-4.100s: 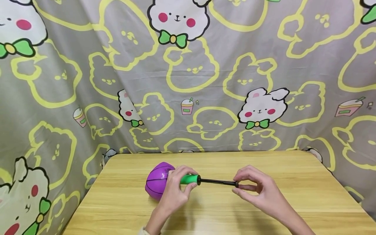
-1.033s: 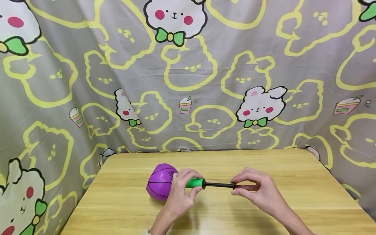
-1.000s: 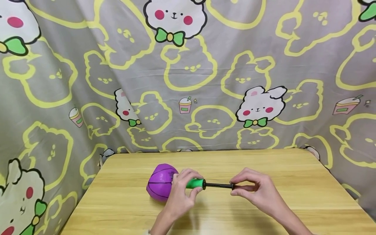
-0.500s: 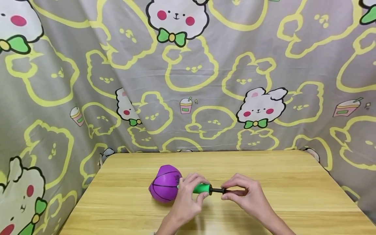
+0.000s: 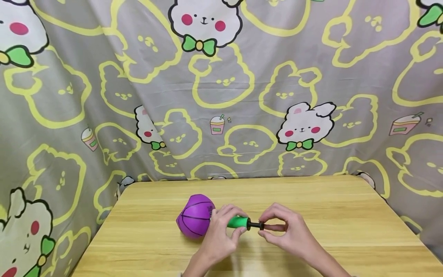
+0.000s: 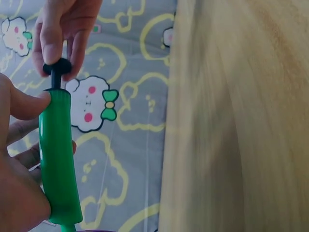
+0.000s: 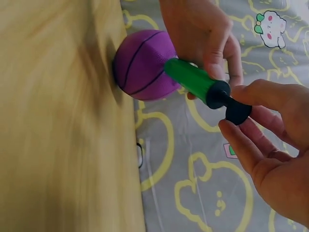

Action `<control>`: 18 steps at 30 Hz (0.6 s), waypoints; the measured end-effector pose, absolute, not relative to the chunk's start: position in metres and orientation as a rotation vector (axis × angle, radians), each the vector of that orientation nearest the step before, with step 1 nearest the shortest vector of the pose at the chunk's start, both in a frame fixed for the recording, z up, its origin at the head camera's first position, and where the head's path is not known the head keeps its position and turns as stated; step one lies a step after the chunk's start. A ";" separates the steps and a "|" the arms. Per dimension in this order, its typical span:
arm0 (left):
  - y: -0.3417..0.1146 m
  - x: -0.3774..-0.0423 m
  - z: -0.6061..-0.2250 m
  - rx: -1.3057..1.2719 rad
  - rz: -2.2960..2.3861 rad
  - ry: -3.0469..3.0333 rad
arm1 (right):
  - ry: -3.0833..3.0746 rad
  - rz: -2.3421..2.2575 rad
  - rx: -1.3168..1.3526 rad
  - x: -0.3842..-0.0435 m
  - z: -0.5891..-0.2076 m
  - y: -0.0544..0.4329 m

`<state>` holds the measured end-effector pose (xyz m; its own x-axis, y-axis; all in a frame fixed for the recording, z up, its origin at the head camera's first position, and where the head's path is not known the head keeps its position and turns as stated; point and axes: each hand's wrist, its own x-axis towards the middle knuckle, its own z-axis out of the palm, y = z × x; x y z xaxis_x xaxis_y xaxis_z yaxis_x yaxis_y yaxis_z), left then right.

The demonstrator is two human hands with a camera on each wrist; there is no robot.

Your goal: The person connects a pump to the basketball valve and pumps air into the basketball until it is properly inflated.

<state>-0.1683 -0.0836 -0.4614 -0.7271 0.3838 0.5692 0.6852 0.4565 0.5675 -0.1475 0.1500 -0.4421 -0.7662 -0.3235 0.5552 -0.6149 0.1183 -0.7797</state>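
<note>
A purple ball with black lines (image 5: 196, 216) sits on the table, its left side drawn to a blunt point. The green hand pump (image 5: 238, 222) lies level, its front end against the ball's right side in the right wrist view. My left hand (image 5: 222, 234) grips the pump's green barrel, thumb near its black collar. With fingertips and thumb, my right hand (image 5: 290, 229) holds the black plunger handle (image 7: 238, 112) at the other end. A short length of black rod shows between collar and handle. In the head view my left hand hides the joint of pump and ball.
The wooden table (image 5: 149, 246) spreads out around both hands. A grey curtain with cartoon bears (image 5: 226, 96) hangs behind the table's far edge and along both sides.
My right hand has moved left, pushing the plunger in, so much less rod shows than a second ago. The ball, pump and left hand have shifted slightly right. The ball looks somewhat less misshapen.
</note>
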 end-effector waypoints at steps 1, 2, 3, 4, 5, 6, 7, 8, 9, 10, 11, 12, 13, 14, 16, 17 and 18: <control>-0.085 -0.169 -0.461 -0.901 -1.150 -2.343 | -2.152 1.685 0.926 -0.147 -0.441 0.151; -0.086 -0.170 -0.460 -0.896 -1.146 -2.336 | -2.153 1.677 0.923 -0.147 -0.439 0.152; -0.088 -0.171 -0.460 -0.889 -1.139 -2.330 | -2.151 1.666 0.921 -0.147 -0.438 0.153; -0.089 -0.172 -0.459 -0.888 -1.137 -2.324 | -2.150 1.656 0.919 -0.147 -0.436 0.155; -0.090 -0.172 -0.459 -0.886 -1.133 -2.319 | -2.154 1.652 0.913 -0.147 -0.435 0.156; -0.092 -0.173 -0.458 -0.884 -1.131 -2.316 | -2.154 1.646 0.913 -0.147 -0.434 0.157; -0.093 -0.174 -0.458 -0.878 -1.133 -2.317 | -2.155 1.644 0.911 -0.146 -0.432 0.159; -0.094 -0.174 -0.457 -0.874 -1.140 -2.319 | -2.158 1.642 0.905 -0.146 -0.431 0.160; -0.095 -0.175 -0.456 -0.869 -1.144 -2.321 | -2.163 1.637 0.898 -0.146 -0.430 0.162; -0.097 -0.176 -0.455 -0.866 -1.149 -2.321 | -2.167 1.635 0.893 -0.146 -0.428 0.163; -0.098 -0.176 -0.455 -0.859 -1.153 -2.322 | -2.171 1.633 0.888 -0.146 -0.427 0.165; -0.100 -0.177 -0.454 -0.853 -1.157 -2.320 | -2.173 1.631 0.888 -0.146 -0.426 0.167; -0.101 -0.178 -0.453 -0.850 -1.159 -2.318 | -2.178 1.628 0.886 -0.146 -0.424 0.169; -0.103 -0.178 -0.452 -0.844 -1.162 -2.311 | -2.181 1.628 0.879 -0.146 -0.422 0.171; -0.106 -0.180 -0.451 -0.832 -1.154 -2.293 | -2.188 1.631 0.866 -0.146 -0.419 0.176; -0.107 -0.181 -0.451 -0.826 -1.149 -2.284 | -2.190 1.636 0.863 -0.146 -0.418 0.178; -0.109 -0.182 -0.450 -0.824 -1.143 -2.274 | -2.192 1.639 0.863 -0.146 -0.416 0.180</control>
